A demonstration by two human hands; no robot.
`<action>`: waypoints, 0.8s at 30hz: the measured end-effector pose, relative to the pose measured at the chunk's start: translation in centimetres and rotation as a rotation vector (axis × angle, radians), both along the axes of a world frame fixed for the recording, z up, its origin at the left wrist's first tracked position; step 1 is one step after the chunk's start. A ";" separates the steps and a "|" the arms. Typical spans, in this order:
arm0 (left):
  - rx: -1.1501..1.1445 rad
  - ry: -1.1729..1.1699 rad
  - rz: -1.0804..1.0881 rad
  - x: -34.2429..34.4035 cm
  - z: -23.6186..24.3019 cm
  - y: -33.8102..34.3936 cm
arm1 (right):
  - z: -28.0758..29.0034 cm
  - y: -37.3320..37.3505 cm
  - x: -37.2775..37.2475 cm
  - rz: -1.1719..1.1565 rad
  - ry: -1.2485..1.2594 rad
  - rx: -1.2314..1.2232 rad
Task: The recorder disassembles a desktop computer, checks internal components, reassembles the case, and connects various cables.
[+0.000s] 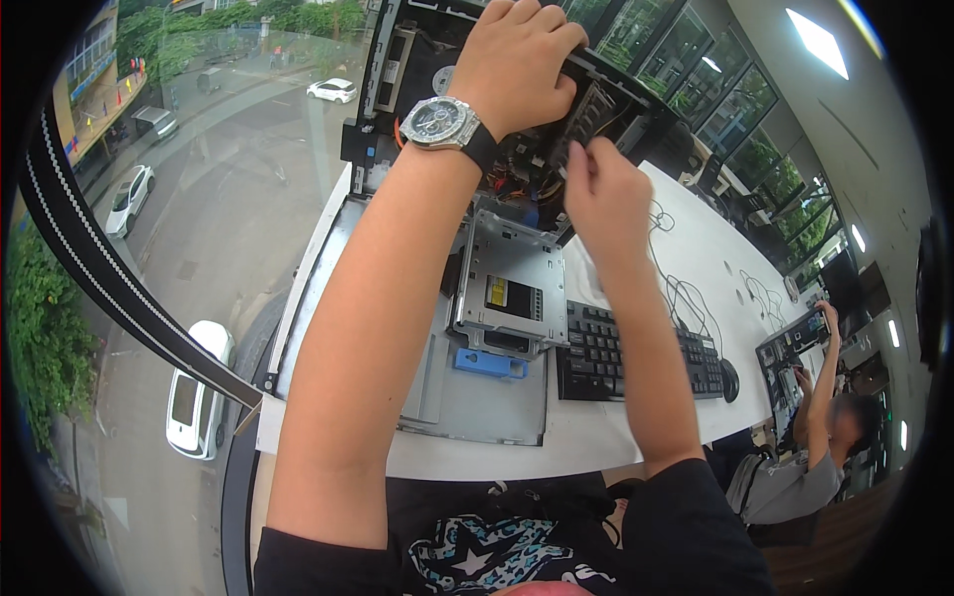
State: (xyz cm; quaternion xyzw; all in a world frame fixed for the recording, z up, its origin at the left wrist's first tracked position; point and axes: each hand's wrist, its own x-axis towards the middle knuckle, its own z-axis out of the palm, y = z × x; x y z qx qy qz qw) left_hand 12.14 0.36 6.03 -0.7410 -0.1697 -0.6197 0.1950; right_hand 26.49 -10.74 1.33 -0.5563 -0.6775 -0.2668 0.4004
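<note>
An open desktop computer case (388,70) stands at the back of my workspace, its inside showing wires (512,179) and boards. My left hand (517,65), with a watch on the wrist, grips the case's upper part, fingers curled over it. My right hand (606,199) is closed at the case's right interior, beside a dark slotted part (586,119); what its fingertips hold is hard to make out. Below the case sit a metal drive cage (507,258) with a blue plastic piece (475,363) in front, on a flat metal panel (477,422).
A black keyboard (581,363), mouse (729,380) and loose cables (681,293) lie on the white table (517,462). A co-worker (795,477) at right works on another computer (780,348). A window at left overlooks a street, with a black strapped frame (149,318) before it.
</note>
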 end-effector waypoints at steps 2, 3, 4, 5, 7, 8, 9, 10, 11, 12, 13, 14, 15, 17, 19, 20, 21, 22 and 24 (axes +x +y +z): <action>0.004 -0.007 0.002 -0.1 0.1 -0.2 | 1.2 -3.3 0.7 0.053 -0.093 -0.093; 0.012 -0.017 0.000 -0.1 0.1 -0.2 | 1.9 -4.4 1.0 0.072 -0.161 -0.214; 0.006 -0.010 -0.001 0.0 0.2 -0.2 | 2.3 -5.0 1.2 0.073 -0.155 -0.219; 0.017 -0.012 0.005 0.0 0.2 -0.3 | 2.5 -5.6 1.4 0.091 -0.295 -0.329; 0.031 -0.027 0.028 0.2 0.2 -0.3 | 2.3 -6.0 1.6 0.059 -0.604 -0.516; 0.029 -0.014 0.022 0.3 0.2 -0.4 | 1.9 -6.0 1.5 0.068 -0.591 -0.515; 0.046 -0.019 0.021 0.4 0.2 -0.4 | 1.4 -5.7 1.4 0.078 -0.737 -0.590; 0.065 -0.024 0.024 0.4 0.2 -0.4 | 0.9 -5.5 1.3 0.073 -0.895 -0.683; 0.015 0.014 0.038 0.4 0.2 -0.5 | 0.5 -5.3 1.1 0.092 -0.875 -0.743; 0.017 0.025 0.042 0.4 0.2 -0.6 | 0.0 -5.2 0.9 0.099 -0.866 -0.739; 0.017 0.030 0.061 0.4 0.3 -0.7 | -0.5 -5.1 0.6 0.121 -0.925 -0.764; 0.017 0.031 0.080 0.4 0.3 -0.8 | -0.9 -5.0 0.4 0.141 -0.991 -0.773; 0.020 0.037 0.086 0.3 0.4 -0.9 | -1.3 -5.0 0.1 0.148 -0.984 -0.782; -0.023 0.049 0.107 0.4 0.6 -1.3 | -2.1 -5.0 -0.4 0.160 -0.924 -0.793; -0.018 0.044 0.106 0.4 0.8 -1.7 | -2.4 -4.7 -0.5 0.185 -0.927 -0.740; -0.019 0.039 0.097 0.4 0.9 -1.9 | -2.5 -4.6 -0.4 0.178 -0.936 -0.736; -0.075 0.063 0.115 0.3 1.0 -2.1 | -2.6 -4.6 -0.2 0.199 -0.916 -0.694; -0.070 0.073 0.106 0.3 1.1 -2.2 | -2.6 -4.8 0.2 0.231 -0.913 -0.693; -0.076 0.118 0.172 0.3 1.1 -2.2 | -2.6 -5.9 1.1 0.257 -0.900 -0.690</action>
